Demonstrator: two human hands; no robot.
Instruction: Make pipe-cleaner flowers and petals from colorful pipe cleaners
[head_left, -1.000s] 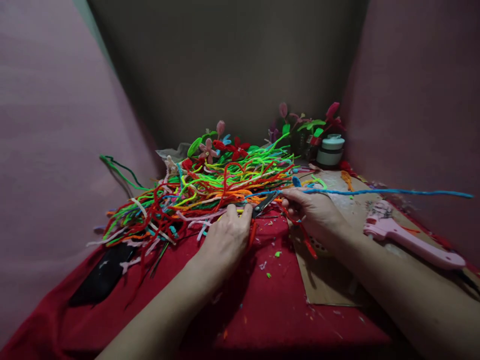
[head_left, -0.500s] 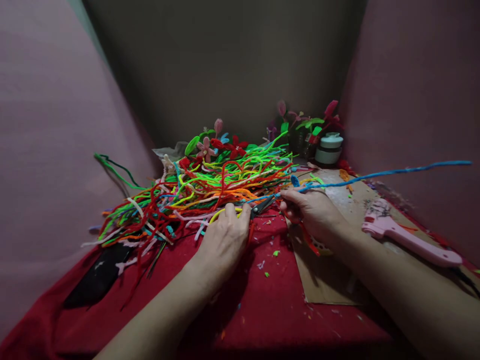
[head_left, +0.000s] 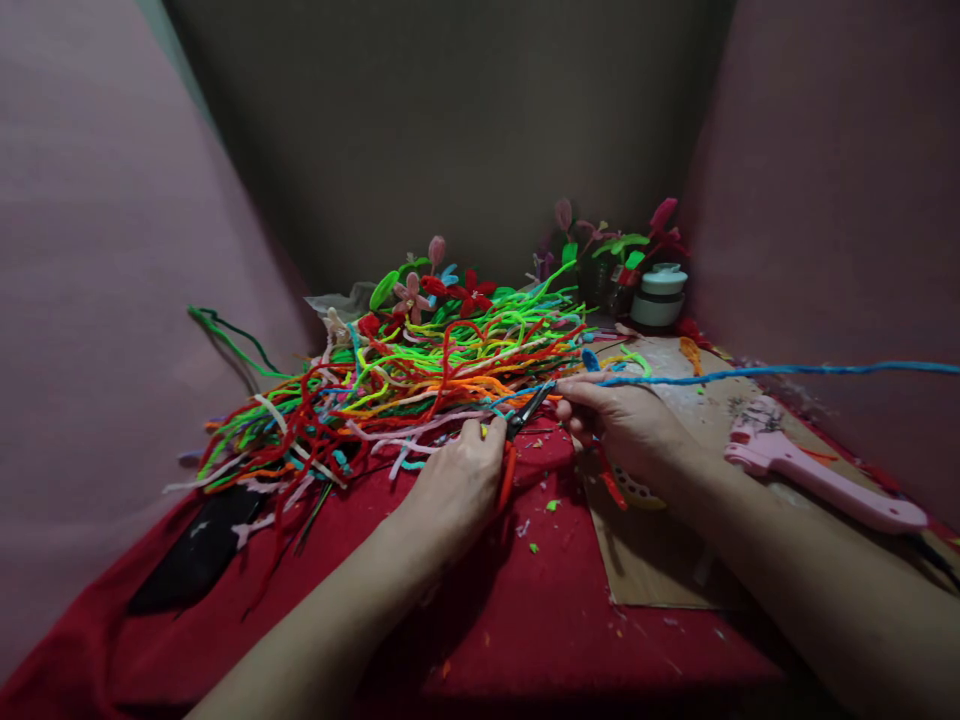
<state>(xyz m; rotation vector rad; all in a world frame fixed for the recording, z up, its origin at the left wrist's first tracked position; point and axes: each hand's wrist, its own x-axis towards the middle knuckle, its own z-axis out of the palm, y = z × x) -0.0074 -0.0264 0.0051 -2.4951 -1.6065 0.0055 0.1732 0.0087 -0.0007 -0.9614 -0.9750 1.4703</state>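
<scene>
My left hand (head_left: 469, 475) is wrapped round the handles of a pair of scissors (head_left: 529, 410), partly red, whose dark blades point up and right. The blade tips reach the fingertips of my right hand (head_left: 626, 420). Pinched in that hand is a blue fuzzy stem (head_left: 765, 371), its long end stretching off to the right edge; its short end points left, toward the blades. Beyond both hands spreads a heap of coloured fuzzy stems (head_left: 450, 365). Whether the blades touch the blue stem cannot be made out.
A pink glue gun (head_left: 832, 475) lies right of my right forearm, on cardboard (head_left: 637, 570). Behind stand a pale lidded jar (head_left: 658, 297) and fuzzy flowers (head_left: 471, 295). A black flat object (head_left: 199, 550) lies at left on the red cloth (head_left: 540, 640).
The blue stem's long end has swung lower and now runs out at the right edge. The scissors in my left hand have tilted, with blades closer together, and the hand has moved slightly right.
</scene>
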